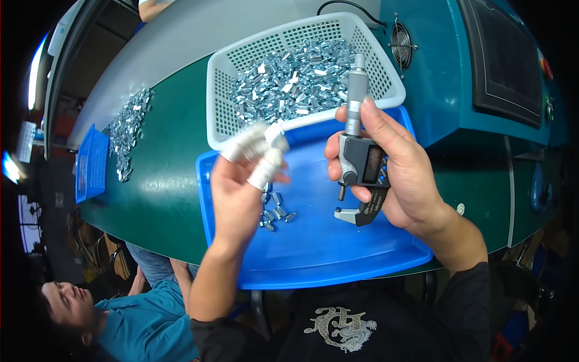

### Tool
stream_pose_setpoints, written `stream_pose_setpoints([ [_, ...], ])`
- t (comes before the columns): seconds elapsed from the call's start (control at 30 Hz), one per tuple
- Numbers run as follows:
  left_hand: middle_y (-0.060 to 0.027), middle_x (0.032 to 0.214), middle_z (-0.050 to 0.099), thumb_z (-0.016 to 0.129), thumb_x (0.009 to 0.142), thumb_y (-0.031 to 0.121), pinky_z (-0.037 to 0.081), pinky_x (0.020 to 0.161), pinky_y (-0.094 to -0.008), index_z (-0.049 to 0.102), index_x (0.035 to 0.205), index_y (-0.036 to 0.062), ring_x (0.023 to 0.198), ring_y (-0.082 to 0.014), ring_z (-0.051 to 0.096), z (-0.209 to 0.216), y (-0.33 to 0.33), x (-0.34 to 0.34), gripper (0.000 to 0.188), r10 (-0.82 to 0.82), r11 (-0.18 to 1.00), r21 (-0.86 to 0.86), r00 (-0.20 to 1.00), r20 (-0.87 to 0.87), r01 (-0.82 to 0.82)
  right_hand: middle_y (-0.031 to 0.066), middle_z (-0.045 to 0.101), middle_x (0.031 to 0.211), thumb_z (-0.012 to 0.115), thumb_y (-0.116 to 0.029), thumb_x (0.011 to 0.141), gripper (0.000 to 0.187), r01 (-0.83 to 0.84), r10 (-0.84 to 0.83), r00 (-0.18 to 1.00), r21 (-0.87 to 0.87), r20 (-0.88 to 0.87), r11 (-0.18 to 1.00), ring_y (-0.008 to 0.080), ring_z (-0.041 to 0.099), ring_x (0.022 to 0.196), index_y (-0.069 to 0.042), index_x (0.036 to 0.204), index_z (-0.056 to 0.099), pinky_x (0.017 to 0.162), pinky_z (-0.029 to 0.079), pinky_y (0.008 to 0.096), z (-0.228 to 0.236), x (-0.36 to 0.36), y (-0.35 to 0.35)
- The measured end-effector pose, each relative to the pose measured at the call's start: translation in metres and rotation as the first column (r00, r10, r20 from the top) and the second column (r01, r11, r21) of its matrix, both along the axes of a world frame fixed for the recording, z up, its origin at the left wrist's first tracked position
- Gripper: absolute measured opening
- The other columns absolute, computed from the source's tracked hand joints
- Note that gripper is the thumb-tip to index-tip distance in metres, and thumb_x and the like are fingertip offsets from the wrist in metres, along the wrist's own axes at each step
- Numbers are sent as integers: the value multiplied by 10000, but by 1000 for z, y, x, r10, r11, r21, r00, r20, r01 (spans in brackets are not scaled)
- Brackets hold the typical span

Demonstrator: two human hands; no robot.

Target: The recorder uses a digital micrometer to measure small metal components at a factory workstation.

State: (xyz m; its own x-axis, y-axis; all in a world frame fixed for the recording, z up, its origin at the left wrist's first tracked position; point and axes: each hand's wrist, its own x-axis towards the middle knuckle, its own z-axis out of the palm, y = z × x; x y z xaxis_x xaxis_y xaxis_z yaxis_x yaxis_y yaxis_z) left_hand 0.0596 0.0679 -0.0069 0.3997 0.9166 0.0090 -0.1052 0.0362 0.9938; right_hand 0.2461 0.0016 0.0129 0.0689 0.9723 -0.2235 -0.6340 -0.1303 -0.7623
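My right hand (401, 163) is closed around a digital micrometer (365, 158), with the thumb on its grey thimble and the C-shaped frame pointing down. Nothing sits between the anvil and spindle. My left hand (238, 187), with white covers on its thumb and fingers, is slightly blurred. It pinches a small shiny metal hex piece (274, 131) at its fingertips, left of the micrometer and apart from it. Below both hands lies a blue tray (325, 259) with several hex pieces (277, 212). Behind it, a white perforated basket (216, 99) holds a heap of the same pieces (289, 78).
A loose pile of metal pieces (129, 130) lies on the green table (169, 145) at the left, beside a small blue basket (92, 166). A teal machine (434, 72) with a dark screen and fan grille stands at right. A person in teal (142, 320) sits at lower left.
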Motion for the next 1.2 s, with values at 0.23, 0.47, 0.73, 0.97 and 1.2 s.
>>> stream_pose_setpoints([
  [0.23,-81,891,667,679,788,19,491,570,-231,659,981,8,690,-90,596,-6,11,-20,195,331,882,471,753,-569,-32,120,610,821,375,-406,986,395,14,-14,1000,-8,3,1000,161,627,671,-47,1122,469,359,415,196,-1,3,2],
  [0.47,-125,801,586,695,750,144,493,594,-408,686,891,43,682,-302,623,-43,19,-12,173,487,745,581,328,-809,327,129,624,825,431,-408,968,397,15,-16,999,-18,-51,1000,157,633,666,-33,1086,485,388,415,213,-5,-2,3],
  [0.73,-131,812,579,674,731,52,493,638,-430,658,877,33,728,-314,601,-43,11,-8,148,419,683,625,498,-759,378,128,618,834,394,-406,978,389,14,-15,999,-20,-38,1000,169,630,682,-44,1098,472,378,420,207,-4,0,2],
  [0.97,-59,876,645,674,792,-27,489,753,-226,626,952,-16,900,-106,598,-13,-20,4,168,-54,985,135,936,-347,107,135,617,841,385,-402,983,382,32,-33,999,-47,-6,998,166,630,675,-62,1148,440,385,428,213,-2,4,3],
  [1.2,-63,989,624,651,828,-7,501,741,-249,603,1075,-5,878,-127,592,-11,-23,-3,252,-283,929,-215,953,110,300,131,616,844,382,-422,980,413,26,-27,999,-30,-27,999,157,637,689,-61,1173,432,393,432,211,-3,3,3],
])
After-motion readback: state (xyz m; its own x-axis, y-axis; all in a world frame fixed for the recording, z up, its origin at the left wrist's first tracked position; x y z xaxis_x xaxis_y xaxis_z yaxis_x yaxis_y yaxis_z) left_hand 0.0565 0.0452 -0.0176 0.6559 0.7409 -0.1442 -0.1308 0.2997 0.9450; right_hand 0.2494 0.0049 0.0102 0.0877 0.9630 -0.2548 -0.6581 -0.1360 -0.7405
